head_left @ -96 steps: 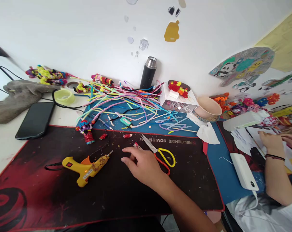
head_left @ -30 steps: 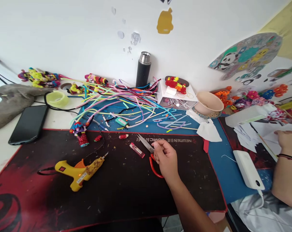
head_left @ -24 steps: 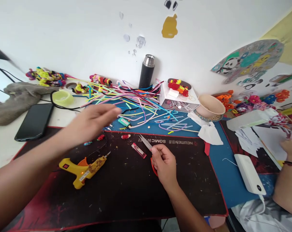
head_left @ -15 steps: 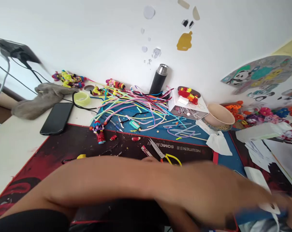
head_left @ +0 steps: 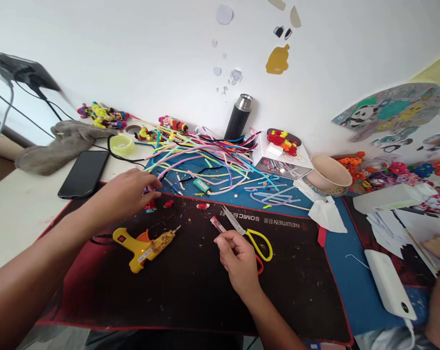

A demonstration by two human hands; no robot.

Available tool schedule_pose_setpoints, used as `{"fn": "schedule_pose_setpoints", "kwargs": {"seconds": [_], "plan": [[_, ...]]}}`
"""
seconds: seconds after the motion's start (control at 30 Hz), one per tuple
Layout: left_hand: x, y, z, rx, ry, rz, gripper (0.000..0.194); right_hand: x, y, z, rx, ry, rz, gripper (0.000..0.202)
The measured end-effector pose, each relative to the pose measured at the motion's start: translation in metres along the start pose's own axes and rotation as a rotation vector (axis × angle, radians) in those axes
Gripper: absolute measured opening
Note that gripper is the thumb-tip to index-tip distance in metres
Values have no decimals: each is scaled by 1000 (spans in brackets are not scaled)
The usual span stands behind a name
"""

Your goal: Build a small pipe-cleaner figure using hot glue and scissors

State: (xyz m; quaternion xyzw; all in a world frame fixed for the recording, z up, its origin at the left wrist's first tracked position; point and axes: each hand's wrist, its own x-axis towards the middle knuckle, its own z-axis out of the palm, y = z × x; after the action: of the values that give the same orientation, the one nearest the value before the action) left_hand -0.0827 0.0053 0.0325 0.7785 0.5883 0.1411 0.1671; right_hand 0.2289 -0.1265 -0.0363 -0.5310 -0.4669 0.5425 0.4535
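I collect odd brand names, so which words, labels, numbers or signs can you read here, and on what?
"SOMIC", on the dark desk mat.
"NEWMEN", on the same mat.
Too small to read: the characters beside those names, and the labels on the yellow glue gun, pink lighter and small green item.
I can read no numbers.

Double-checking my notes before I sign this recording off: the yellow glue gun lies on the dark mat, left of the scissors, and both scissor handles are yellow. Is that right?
Not quite: the scissors have one yellow handle and one red handle, as the head view shows. The yellow glue gun does lie on the dark mat, left of them.
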Motion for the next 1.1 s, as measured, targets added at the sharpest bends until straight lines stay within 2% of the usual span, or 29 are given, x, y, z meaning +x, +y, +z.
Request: {"fn": "schedule_pose_setpoints", "kwargs": {"seconds": [0.1, 0.23, 0.3, 0.43, 0.57, 0.67, 0.73, 0.8, 0.9, 1.1], "plan": [[-12, -4, 14, 58, -61, 65, 27, 2, -5, 8, -1, -29, 2, 44], [-10, 15, 21, 30, -74, 129, 40, 0, -15, 14, -43, -72, -18, 41], [-11, 24, 13, -30, -66, 103, 42, 0, -18, 13, -43, -73, -29, 40], [-20, 36, -12, -244, -39, -1, 34, 4, -18, 10, -5, -63, 5, 41], [-28, 42, -35, -428, 121, -120, 27, 8, -17, 13, -6, -75, 3, 41], [-32, 46, -46, -477, 250, -167, 24, 8, -16, 18, -6, -93, -3, 40], [-33, 48, -48, -459, 251, -167, 24, 8, -16, 20, -16, -101, 1, 40], [-32, 45, -44, -408, 163, -160, 26, 7, -15, 21, -25, -106, 8, 39], [-27, 35, -29, -243, 10, -114, 30, 6, -14, 19, -18, -98, 15, 39], [-21, 18, 6, 125, -113, 46, 32, 6, -13, 13, -16, -77, 28, 43]]}}
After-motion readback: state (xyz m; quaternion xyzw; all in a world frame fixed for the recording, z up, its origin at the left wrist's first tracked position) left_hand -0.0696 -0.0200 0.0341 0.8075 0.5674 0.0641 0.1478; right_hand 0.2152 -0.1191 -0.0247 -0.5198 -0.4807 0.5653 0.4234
